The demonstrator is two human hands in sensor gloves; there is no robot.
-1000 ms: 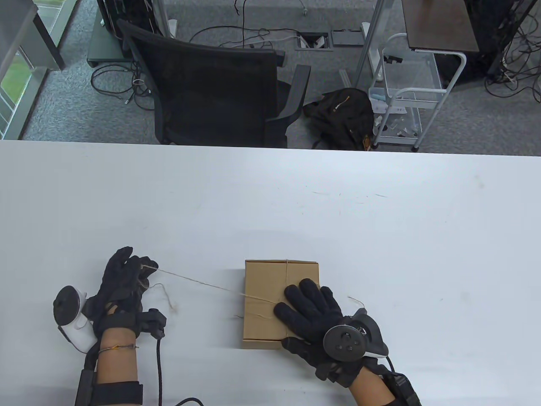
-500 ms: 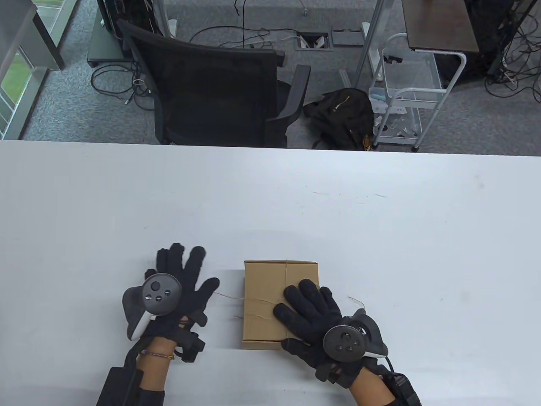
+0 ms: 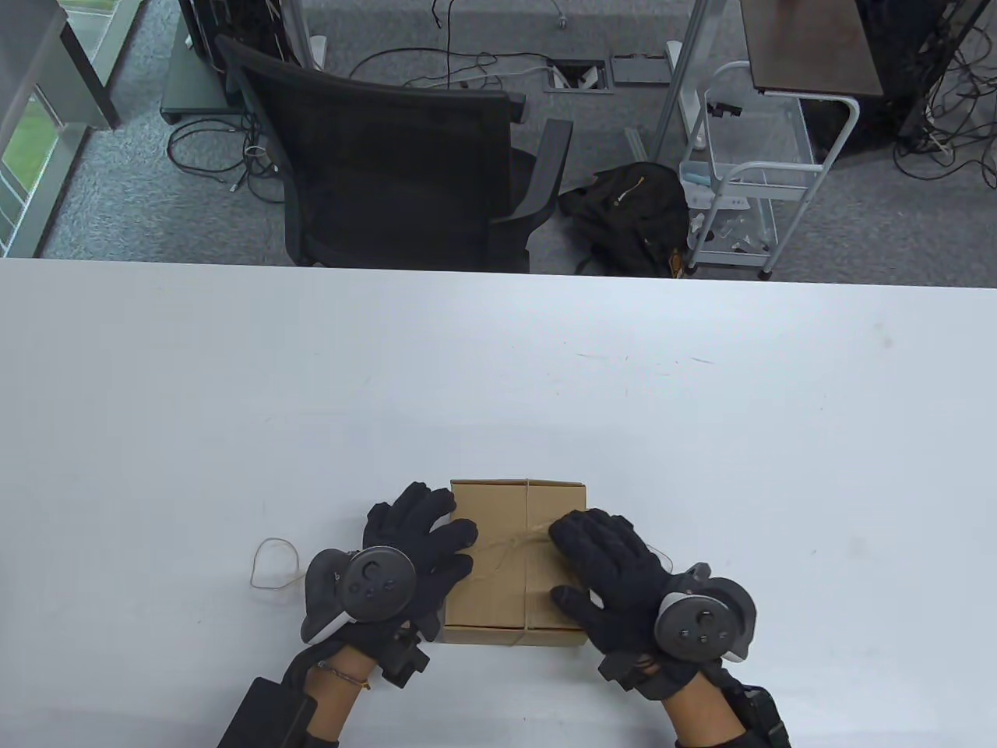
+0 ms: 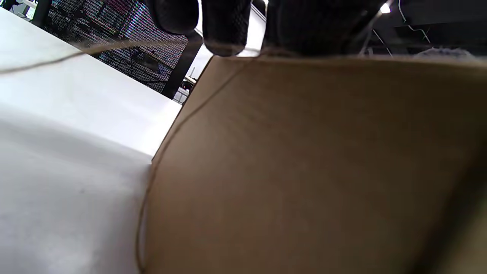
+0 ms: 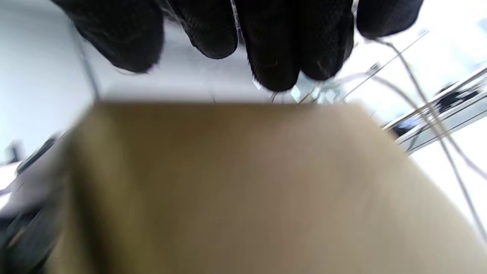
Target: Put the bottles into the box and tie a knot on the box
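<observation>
A closed brown cardboard box point(image 3: 498, 604) stands near the table's front edge, with thin twine point(image 3: 506, 549) crossing its lid. My left hand point(image 3: 436, 534) lies over the box's left edge, fingers spread and fairly straight. My right hand point(image 3: 584, 545) rests on the lid's right part, its fingertips by the twine crossing and its thumb apart. In the left wrist view the fingers point(image 4: 224, 26) touch the top edge of the box point(image 4: 304, 160), and twine point(image 4: 179, 121) runs down its corner. The blurred right wrist view shows fingers point(image 5: 274, 45) above the box point(image 5: 243, 190). No bottles are visible.
A loose end of twine forms a loop point(image 3: 273, 562) on the white table point(image 3: 498, 374) left of my left hand. Behind the table's far edge stand a black office chair point(image 3: 389, 156) and a white cart point(image 3: 748, 171).
My left hand let the taut twine go slack and moved right onto the box's left edge. The right hand slid to the right on the lid. The twine end now lies looped on the table.
</observation>
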